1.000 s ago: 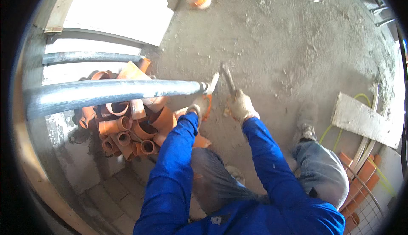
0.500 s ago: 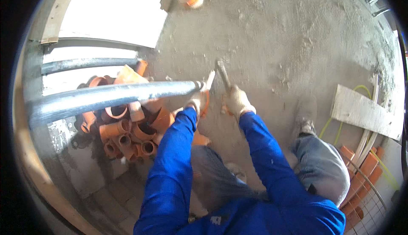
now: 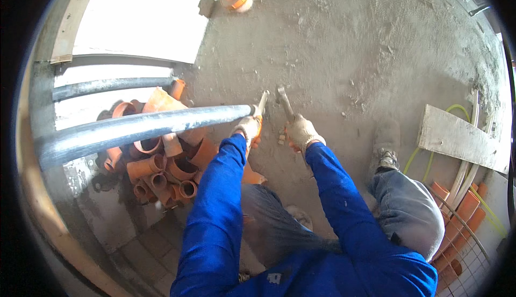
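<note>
My left hand (image 3: 249, 129), in a pale work glove, is closed round a narrow, light-coloured bar (image 3: 263, 102) whose upper end sticks out past the fingers. An orange patch shows at that grip; what it belongs to I cannot make out. Right behind this hand is the free end of a thick grey pipe (image 3: 161, 118). My right hand (image 3: 302, 131), gloved too, grips a hammer (image 3: 286, 103) with its head pointing away from me. The hammer head is close to the bar's upper end, with a small gap between them.
Orange pipe fittings (image 3: 156, 170) lie heaped at the left below the grey pipe. A second grey pipe (image 3: 113, 88) runs behind. Another orange fitting (image 3: 238, 0) sits on the rough grey floor (image 3: 333, 44). At the right are a board (image 3: 457, 138), orange pipes (image 3: 462, 227) and wire mesh (image 3: 467, 275).
The hammer head has come slightly nearer to me and to the right. The light bar has shifted a little and leans slightly differently. Both hands keep their hold.
</note>
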`<move>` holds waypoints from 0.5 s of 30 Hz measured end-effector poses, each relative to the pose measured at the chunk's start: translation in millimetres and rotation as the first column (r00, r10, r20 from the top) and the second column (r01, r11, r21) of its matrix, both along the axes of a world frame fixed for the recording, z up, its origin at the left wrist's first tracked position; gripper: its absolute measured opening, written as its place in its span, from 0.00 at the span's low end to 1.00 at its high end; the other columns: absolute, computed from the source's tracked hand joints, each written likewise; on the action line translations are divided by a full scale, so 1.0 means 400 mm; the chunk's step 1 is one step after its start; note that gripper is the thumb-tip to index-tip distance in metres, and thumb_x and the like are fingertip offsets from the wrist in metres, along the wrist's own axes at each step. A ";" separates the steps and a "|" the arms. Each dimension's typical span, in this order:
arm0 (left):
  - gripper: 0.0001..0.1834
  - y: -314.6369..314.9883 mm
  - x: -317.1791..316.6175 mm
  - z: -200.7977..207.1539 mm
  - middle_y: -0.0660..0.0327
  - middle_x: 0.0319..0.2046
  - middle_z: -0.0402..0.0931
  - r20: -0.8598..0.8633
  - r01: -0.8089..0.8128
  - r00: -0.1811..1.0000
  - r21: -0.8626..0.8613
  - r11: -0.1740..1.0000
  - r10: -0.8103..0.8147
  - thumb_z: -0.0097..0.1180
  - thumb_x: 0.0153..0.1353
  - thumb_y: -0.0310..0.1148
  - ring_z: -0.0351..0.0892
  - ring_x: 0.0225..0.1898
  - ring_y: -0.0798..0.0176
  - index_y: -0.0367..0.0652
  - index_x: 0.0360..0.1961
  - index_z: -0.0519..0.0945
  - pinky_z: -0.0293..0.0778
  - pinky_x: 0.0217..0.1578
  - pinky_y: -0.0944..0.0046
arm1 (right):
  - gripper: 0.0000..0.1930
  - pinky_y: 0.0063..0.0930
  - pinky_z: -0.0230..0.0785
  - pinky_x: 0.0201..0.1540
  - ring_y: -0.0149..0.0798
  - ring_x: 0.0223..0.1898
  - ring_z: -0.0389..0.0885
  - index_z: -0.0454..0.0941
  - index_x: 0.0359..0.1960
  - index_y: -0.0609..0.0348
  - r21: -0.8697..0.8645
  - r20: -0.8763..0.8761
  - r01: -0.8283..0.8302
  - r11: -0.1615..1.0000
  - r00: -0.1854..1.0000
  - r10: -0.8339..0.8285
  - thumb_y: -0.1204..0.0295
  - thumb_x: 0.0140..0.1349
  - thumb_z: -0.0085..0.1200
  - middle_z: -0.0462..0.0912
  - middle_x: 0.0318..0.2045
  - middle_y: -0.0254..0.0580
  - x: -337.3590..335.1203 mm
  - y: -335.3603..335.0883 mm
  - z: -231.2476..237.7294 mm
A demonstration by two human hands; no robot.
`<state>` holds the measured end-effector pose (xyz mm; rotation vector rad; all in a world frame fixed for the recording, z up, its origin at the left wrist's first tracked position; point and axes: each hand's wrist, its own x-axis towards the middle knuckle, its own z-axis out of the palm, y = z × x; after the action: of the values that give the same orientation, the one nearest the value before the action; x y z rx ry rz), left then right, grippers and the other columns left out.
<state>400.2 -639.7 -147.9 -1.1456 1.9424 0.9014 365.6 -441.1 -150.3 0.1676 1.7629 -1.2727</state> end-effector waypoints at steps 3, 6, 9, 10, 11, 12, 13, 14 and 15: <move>0.22 -0.006 0.005 -0.009 0.65 0.14 0.65 0.102 -0.193 0.978 0.137 0.972 0.180 0.44 0.69 0.57 0.64 0.13 0.63 0.51 0.28 0.70 0.59 0.15 0.58 | 0.13 0.35 0.70 0.19 0.35 0.19 0.80 0.73 0.45 0.64 -0.005 -0.210 0.131 0.991 0.969 -0.129 0.66 0.67 0.51 0.79 0.22 0.42 -0.022 0.008 0.030; 0.21 -0.006 0.013 -0.032 0.65 0.14 0.63 0.046 -0.206 0.978 0.121 0.971 0.202 0.44 0.68 0.57 0.61 0.11 0.61 0.54 0.27 0.68 0.56 0.12 0.55 | 0.14 0.34 0.73 0.24 0.38 0.23 0.82 0.72 0.45 0.61 -0.262 -0.332 0.338 0.904 0.848 -0.413 0.64 0.66 0.56 0.81 0.25 0.45 -0.052 0.001 0.075; 0.20 -0.004 0.018 -0.039 0.65 0.15 0.63 0.068 -0.212 0.976 0.118 0.970 0.205 0.44 0.69 0.57 0.61 0.10 0.61 0.54 0.29 0.68 0.57 0.11 0.55 | 0.16 0.39 0.75 0.28 0.47 0.25 0.85 0.71 0.46 0.60 -0.292 -0.509 0.377 0.879 0.717 -0.476 0.61 0.66 0.58 0.83 0.27 0.51 -0.056 -0.039 0.086; 0.19 -0.002 0.015 -0.038 0.65 0.15 0.63 0.110 -0.230 0.970 0.118 0.966 0.218 0.43 0.69 0.56 0.62 0.11 0.61 0.53 0.31 0.68 0.59 0.11 0.56 | 0.17 0.37 0.75 0.27 0.44 0.25 0.85 0.71 0.48 0.60 -0.173 -0.547 0.326 0.929 0.752 -0.367 0.62 0.66 0.57 0.84 0.29 0.50 -0.053 -0.051 0.081; 0.18 -0.001 0.012 -0.037 0.64 0.16 0.65 0.099 -0.206 0.976 0.153 0.967 0.192 0.41 0.70 0.54 0.64 0.12 0.62 0.51 0.37 0.70 0.62 0.12 0.56 | 0.17 0.36 0.75 0.26 0.41 0.24 0.84 0.72 0.50 0.60 -0.051 -0.574 0.273 0.961 0.779 -0.252 0.62 0.66 0.56 0.84 0.31 0.48 -0.049 -0.058 0.073; 0.18 0.000 0.007 -0.037 0.64 0.17 0.66 0.100 -0.201 0.977 0.119 0.972 0.189 0.40 0.71 0.52 0.66 0.12 0.63 0.50 0.43 0.73 0.65 0.12 0.57 | 0.18 0.34 0.75 0.26 0.38 0.24 0.84 0.73 0.52 0.61 0.102 -0.529 0.201 0.974 0.840 -0.118 0.63 0.66 0.54 0.85 0.33 0.47 -0.046 -0.060 0.063; 0.17 -0.002 0.002 -0.037 0.63 0.16 0.65 0.111 -0.175 0.981 0.120 0.977 0.162 0.41 0.71 0.50 0.66 0.12 0.61 0.48 0.38 0.72 0.63 0.14 0.54 | 0.18 0.35 0.75 0.25 0.39 0.24 0.84 0.73 0.52 0.61 0.089 -0.501 0.100 0.991 0.865 -0.042 0.63 0.66 0.55 0.84 0.32 0.47 -0.046 -0.056 0.054; 0.18 -0.002 -0.002 -0.039 0.62 0.16 0.65 0.114 -0.154 0.983 0.093 0.984 0.143 0.42 0.70 0.51 0.66 0.13 0.60 0.48 0.34 0.71 0.62 0.14 0.53 | 0.18 0.36 0.75 0.25 0.40 0.24 0.84 0.73 0.52 0.61 0.088 -0.413 -0.015 0.996 0.909 0.051 0.63 0.65 0.55 0.84 0.31 0.47 -0.047 -0.046 0.048; 0.20 -0.007 -0.011 -0.040 0.62 0.15 0.66 0.098 -0.119 0.989 0.061 0.991 0.113 0.42 0.69 0.52 0.66 0.13 0.59 0.48 0.31 0.70 0.61 0.13 0.53 | 0.19 0.38 0.75 0.27 0.43 0.26 0.84 0.72 0.53 0.61 0.095 -0.266 -0.088 0.992 0.958 0.110 0.63 0.65 0.54 0.84 0.31 0.49 -0.058 -0.039 0.047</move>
<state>395.8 -642.6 -164.0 -1.2501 1.7723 0.9483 342.5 -456.5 -131.6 -0.0520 2.0317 -1.1948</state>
